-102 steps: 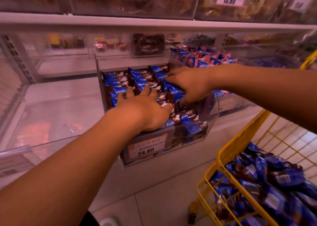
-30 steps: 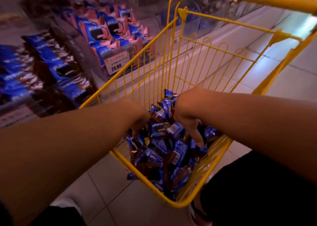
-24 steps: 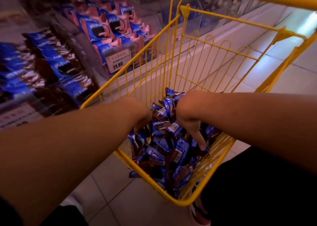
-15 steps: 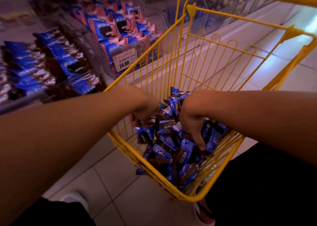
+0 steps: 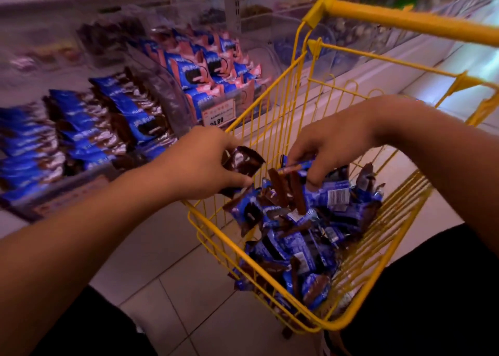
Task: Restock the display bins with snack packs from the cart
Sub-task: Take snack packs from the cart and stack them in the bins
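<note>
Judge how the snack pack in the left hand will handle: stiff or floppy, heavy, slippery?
The snack pack probably flexes: its wrapper edges crumple where the left hand pinches it. It looks light, since a few fingers lift it. The glossy film may be slippery, like the packs piled loosely in the cart.

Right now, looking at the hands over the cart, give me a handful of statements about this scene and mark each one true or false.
1. The left hand holds a brown snack pack above the yellow wire cart. True.
2. The right hand is flat and holds nothing. False: it grips several blue and brown wrapped packs.
3. The cart holds no packs. False: a loose pile of blue and brown packs lies in it.
4. The clear display bin with blue and pink packs carries a price tag. True.
5. The cart's handle bar is red. False: it is yellow.
</note>
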Available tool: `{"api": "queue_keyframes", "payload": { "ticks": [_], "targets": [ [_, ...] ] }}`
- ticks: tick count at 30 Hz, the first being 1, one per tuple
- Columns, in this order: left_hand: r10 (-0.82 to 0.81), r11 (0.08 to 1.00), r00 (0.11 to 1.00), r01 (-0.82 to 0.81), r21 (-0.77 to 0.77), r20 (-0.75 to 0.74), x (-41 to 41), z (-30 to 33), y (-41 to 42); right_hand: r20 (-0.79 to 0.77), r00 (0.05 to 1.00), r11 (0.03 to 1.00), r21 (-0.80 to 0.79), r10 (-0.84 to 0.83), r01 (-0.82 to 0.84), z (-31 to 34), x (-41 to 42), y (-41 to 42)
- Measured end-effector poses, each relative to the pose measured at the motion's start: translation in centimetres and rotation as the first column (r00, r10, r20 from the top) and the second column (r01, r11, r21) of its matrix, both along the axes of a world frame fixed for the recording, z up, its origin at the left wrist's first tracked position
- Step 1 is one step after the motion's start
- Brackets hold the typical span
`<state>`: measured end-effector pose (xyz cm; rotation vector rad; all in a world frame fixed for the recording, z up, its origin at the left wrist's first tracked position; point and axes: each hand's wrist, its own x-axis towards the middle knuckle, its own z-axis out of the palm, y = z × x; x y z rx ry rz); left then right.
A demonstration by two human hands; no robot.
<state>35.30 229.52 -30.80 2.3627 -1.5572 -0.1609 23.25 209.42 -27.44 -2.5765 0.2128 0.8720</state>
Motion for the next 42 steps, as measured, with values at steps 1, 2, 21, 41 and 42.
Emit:
{"api": "queue_keyframes", "payload": {
  "ticks": [1,2,21,41,42],
  "targets": [
    [0.049,0.996,0.996,-0.055,-0.074,-0.075,0.1,-0.2,0.3,0.027,0.999,0.996,0.087,-0.037,0.034,0.2,-0.5,-0.4],
    [0.083,0.983,0.974,-0.115,-0.141,-0.211,0.1,-0.4,0.4,0.033,0.995,0.980,0.184,-0.089,0.081,0.2,-0.8,-0.7],
    [-0.074,0.919,0.308,-0.348,-0.184,-0.949,-1.7,-0.6,0.9,0.137,0.738,0.493,0.821,-0.660,0.289,-1.4,0.6,-1.8],
    [-0.263,0.838,-0.022,-0.501,-0.217,-0.965,-1.2,0.5,0.3,0.451,0.664,0.665,0.741,-0.597,0.094,-0.8,-0.2,1.2],
    [-0.271,0.841,-0.007,-0.489,-0.233,-0.963,-1.2,0.6,0.4,0.392,0.675,0.626,0.769,-0.625,0.132,-0.9,-0.2,1.1]
  ]
}}
